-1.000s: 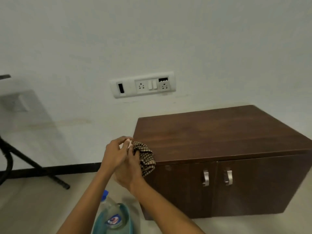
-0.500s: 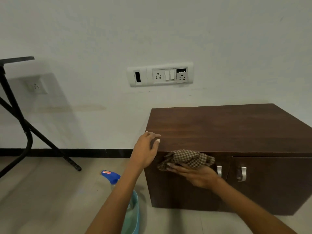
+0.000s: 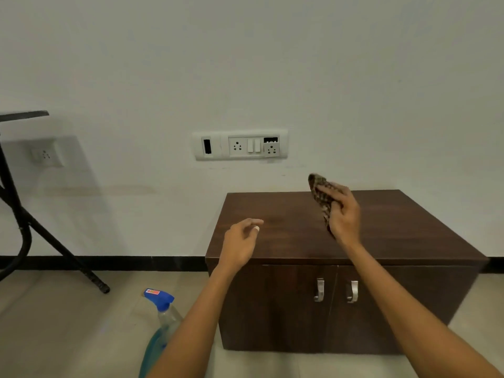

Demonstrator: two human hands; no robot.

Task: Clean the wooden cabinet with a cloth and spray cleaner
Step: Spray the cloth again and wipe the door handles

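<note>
I am looking down at a low wooden cabinet (image 3: 381, 230) that is sitting on a pale tiled floor (image 3: 68, 328), with its back against a plain white wall (image 3: 300, 64). The right grip (image 3: 344, 214) is clenching a checked brown cloth (image 3: 321, 196). It is holding the cloth bunched and upright over the rear middle of the dark top, and I cannot tell whether the cloth's lower end is touching the wood. The left grip (image 3: 240, 246) is hanging released over the top's front left corner, its fingers loosely curled and holding nothing. Two metal door handles (image 3: 319, 290) are showing side by side on the closed front. The spray bottle (image 3: 163, 317), with its blue trigger head and blue liquid, is standing on the floor just left of the cabinet, partly hidden by my left forearm. A white switch-and-socket panel (image 3: 240, 145) is sitting on the wall above the cabinet. A black skirting strip (image 3: 122, 263) is running along the wall's foot, and the black metal legs of a stand (image 3: 51, 238) are slanting down at far left.
</note>
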